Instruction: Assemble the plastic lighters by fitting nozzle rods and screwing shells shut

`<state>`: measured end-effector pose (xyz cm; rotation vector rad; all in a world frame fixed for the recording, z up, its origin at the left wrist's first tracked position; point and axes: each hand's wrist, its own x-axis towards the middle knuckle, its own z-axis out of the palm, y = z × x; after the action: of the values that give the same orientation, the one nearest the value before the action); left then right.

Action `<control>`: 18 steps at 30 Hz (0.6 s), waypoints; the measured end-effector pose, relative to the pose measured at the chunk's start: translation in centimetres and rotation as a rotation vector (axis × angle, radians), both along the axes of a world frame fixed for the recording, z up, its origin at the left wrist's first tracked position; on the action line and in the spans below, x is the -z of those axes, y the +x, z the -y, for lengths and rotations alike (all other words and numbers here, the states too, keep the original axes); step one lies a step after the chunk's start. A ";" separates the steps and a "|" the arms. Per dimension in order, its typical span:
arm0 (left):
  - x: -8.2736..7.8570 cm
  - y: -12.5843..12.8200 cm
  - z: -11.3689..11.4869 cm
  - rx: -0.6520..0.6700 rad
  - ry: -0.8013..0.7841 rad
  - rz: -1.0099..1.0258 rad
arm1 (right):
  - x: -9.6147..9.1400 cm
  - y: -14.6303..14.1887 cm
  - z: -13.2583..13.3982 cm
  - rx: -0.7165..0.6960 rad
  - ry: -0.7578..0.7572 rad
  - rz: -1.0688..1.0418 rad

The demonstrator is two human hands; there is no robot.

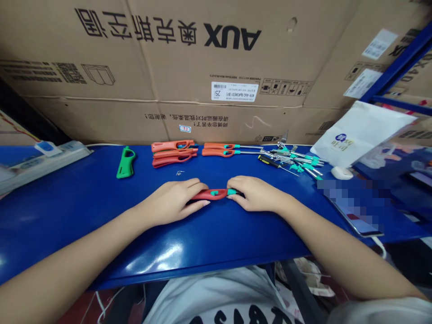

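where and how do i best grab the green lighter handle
Probably by the solid near end of the green lighter handle, pinched across its sides, your left hand coming from the near side: it lies on the table with that end toward you and the finger loop farther off.

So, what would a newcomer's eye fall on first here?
Likely the red handle with teal parts, held at centre between the left hand and right hand. The large cardboard behind, printed upside down, comes close. A lone green handle also stands out on the blue table, left of the orange-red handles.
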<state>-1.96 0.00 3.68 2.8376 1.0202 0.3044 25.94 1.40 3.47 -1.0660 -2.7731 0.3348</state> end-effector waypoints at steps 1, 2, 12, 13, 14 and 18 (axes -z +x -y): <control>-0.1 0.0 -0.1 0.001 -0.020 0.013 | -0.2 0.2 -0.2 0.030 -0.013 0.008; -0.1 -0.1 -0.3 -0.002 -0.036 0.032 | -0.3 0.5 -0.5 0.058 -0.021 0.019; 0.3 -0.7 -1.2 -0.038 -0.119 0.076 | -1.0 3.4 -1.8 0.091 -0.082 0.007; 0.4 -0.7 -1.2 -0.036 -0.128 0.091 | -1.0 3.5 -2.1 0.110 -0.057 -0.021; 0.5 -0.7 -1.2 -0.033 -0.135 0.103 | -1.0 3.7 -2.4 0.153 -0.018 -0.049; 0.8 -0.7 -1.3 -0.021 -0.149 0.139 | -0.5 4.7 -4.0 0.516 0.175 -0.136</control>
<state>-2.69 1.32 2.90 2.6340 1.0003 0.4033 30.59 5.44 3.95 -1.5786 -2.2514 0.0904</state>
